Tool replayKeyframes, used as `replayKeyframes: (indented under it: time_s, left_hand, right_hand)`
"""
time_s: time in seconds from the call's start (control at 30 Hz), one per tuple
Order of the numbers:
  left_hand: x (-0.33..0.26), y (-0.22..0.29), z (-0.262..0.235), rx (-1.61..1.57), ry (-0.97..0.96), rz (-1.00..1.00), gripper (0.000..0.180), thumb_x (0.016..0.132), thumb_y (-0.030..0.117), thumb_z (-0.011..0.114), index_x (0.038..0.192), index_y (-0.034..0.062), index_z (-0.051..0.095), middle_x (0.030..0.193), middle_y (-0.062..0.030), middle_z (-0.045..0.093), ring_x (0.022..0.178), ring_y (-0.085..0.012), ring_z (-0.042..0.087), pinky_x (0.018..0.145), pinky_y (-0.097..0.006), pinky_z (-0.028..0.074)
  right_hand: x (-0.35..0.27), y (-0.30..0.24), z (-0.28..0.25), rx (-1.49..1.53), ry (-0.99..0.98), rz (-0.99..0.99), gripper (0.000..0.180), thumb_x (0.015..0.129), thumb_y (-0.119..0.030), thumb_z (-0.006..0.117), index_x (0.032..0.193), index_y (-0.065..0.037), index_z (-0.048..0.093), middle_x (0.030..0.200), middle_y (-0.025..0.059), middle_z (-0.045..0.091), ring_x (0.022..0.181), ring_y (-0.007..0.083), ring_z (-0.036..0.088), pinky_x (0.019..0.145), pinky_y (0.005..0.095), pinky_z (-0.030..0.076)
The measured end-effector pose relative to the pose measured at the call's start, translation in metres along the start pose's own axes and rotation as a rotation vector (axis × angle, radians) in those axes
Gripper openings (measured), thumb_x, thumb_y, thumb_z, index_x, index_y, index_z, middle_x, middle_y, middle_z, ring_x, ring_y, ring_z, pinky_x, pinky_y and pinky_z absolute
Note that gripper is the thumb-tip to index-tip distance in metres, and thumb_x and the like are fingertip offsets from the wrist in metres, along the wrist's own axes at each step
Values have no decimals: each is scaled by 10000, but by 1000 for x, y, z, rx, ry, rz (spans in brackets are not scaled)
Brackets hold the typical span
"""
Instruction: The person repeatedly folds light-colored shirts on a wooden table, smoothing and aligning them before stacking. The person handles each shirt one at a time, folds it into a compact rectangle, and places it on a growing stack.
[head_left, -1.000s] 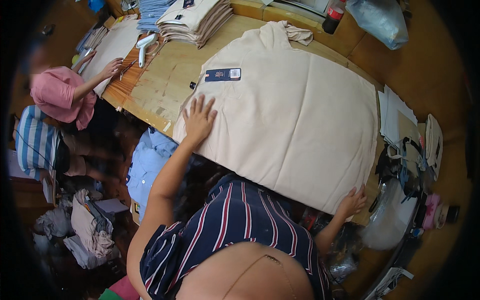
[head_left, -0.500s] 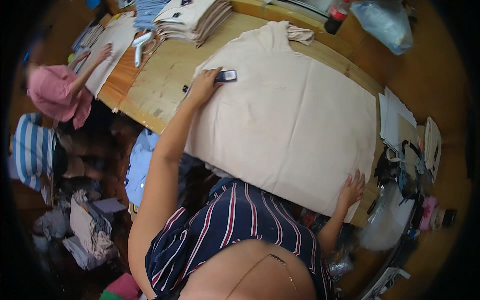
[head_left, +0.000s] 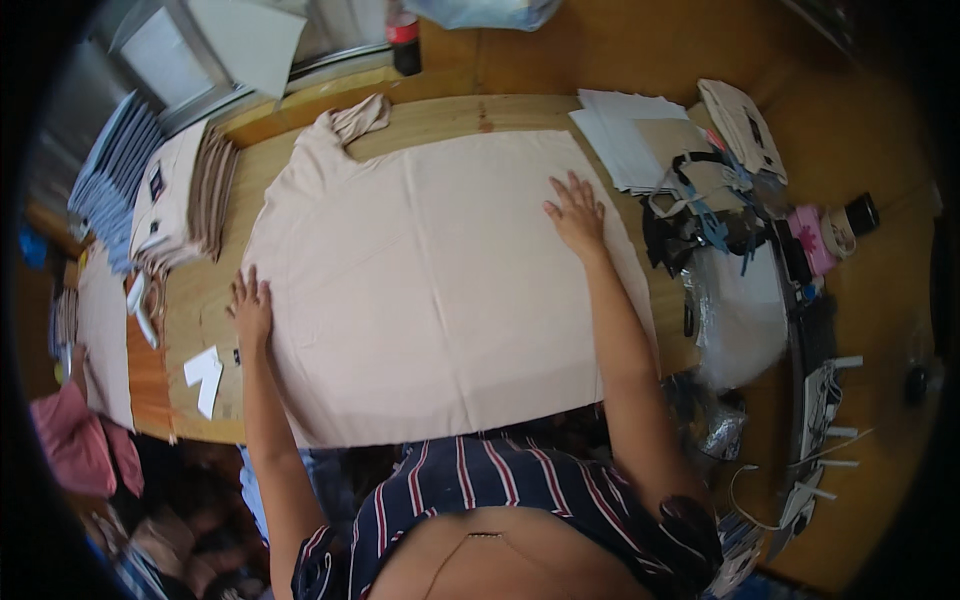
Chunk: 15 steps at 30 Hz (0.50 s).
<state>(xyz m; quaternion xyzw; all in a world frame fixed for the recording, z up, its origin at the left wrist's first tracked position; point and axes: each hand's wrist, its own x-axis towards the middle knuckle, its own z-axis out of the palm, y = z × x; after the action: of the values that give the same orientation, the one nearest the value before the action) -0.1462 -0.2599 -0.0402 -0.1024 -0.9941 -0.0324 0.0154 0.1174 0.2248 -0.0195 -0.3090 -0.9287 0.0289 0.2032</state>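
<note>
A beige shirt (head_left: 430,290) lies spread over the table, its sleeve (head_left: 360,118) bunched at the far left and its near edge hanging by my body. My left hand (head_left: 251,308) rests at the shirt's left edge with the fingers spread, holding nothing. Near the far right corner, my right hand (head_left: 577,215) lies flat on the cloth, fingers apart. Left of my left hand, an angled white card piece (head_left: 205,380) and a small black clip (head_left: 238,356) lie on the wooden table (head_left: 195,310).
Folded beige shirts (head_left: 185,205) and blue shirts (head_left: 115,160) are stacked at the far left, beside a white handheld tool (head_left: 140,305). Papers (head_left: 630,150), straps (head_left: 705,215) and plastic bags (head_left: 740,310) crowd the right. A dark drink bottle (head_left: 403,45) stands behind. A person in pink (head_left: 85,430) is at left.
The view has swung round. My left hand has let go of a small dark rectangular piece, no longer visible; a white card piece now shows on the table. My right hand moved farther away across the shirt.
</note>
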Motion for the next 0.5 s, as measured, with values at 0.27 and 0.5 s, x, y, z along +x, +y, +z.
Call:
replayKeyframes:
  time_s: [0.27,0.5]
  left_hand:
    - [32,25,6,-10,23,83,475,858,451,294,1307,316,221,1384,-31,161,1269,-250,150,962,-571,105]
    - [-26,66,-23,-94,230,186,495,846,364,380,1308,239,255,1379,-41,180,1276,-240,136,967,-559,74]
  right_hand:
    - [92,101,20,107,-248,277,305,811,-242,477,1096,-138,504,1208,110,398,1121,250,380,843,456,384]
    - [107,84,-27,-235,-223,411,499,669,-268,659,1104,-95,487,1116,158,425,1026,332,450,814,408,438]
